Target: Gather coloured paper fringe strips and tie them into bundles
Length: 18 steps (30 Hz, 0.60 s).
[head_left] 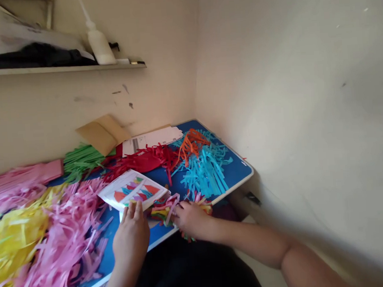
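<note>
At the near edge of the bench (111, 238), the right hand (190, 218) has its fingers curled on a bundle of mixed paper strips (162, 213), which lies with its long axis roughly left to right. The left hand (133, 226), fingers close together, touches the near edge of the printed packet (134, 190); whether it pinches is unclear. The packet lies just left of the bundle, reaching farther back. Beyond the bundle, to the right, lie blue strips (204, 175).
</note>
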Available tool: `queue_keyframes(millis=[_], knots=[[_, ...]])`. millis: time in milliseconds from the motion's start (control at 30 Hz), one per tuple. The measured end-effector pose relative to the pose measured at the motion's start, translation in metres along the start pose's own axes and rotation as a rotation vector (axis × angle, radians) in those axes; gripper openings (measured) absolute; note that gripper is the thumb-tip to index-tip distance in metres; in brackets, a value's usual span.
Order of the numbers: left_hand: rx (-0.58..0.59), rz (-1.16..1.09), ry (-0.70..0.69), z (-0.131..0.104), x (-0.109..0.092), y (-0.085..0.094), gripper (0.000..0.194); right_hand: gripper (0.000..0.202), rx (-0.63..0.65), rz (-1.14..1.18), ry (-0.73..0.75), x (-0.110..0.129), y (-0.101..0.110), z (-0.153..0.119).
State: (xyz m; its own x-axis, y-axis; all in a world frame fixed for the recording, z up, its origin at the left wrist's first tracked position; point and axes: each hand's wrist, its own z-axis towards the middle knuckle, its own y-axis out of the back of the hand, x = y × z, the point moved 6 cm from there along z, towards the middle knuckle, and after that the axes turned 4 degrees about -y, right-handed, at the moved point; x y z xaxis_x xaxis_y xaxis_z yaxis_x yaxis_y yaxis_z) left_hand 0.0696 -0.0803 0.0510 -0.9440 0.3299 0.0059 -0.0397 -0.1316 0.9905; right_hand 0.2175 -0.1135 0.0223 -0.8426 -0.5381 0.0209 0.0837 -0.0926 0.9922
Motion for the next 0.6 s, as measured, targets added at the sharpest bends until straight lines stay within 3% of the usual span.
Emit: queue_keyframes(millis=[200,367,467,600], knots=[[0.014,0.055,-0.043,0.000,-0.005,-0.003,0.052,0.017,0.219,0.064,0.135,0.010,0.026,0.019],[0.032,0.101,-0.039,-0.001,-0.008,0.000,0.046,0.019,0.349,0.136,0.155,0.008,0.025,0.025],[0.030,0.103,-0.031,-0.002,-0.010,0.002,0.046,0.021,0.298,0.458,-0.021,-0.011,0.020,0.034],[0.024,0.102,0.009,-0.006,-0.010,0.002,0.048,0.031,0.077,0.741,-0.297,-0.031,0.016,0.041]])
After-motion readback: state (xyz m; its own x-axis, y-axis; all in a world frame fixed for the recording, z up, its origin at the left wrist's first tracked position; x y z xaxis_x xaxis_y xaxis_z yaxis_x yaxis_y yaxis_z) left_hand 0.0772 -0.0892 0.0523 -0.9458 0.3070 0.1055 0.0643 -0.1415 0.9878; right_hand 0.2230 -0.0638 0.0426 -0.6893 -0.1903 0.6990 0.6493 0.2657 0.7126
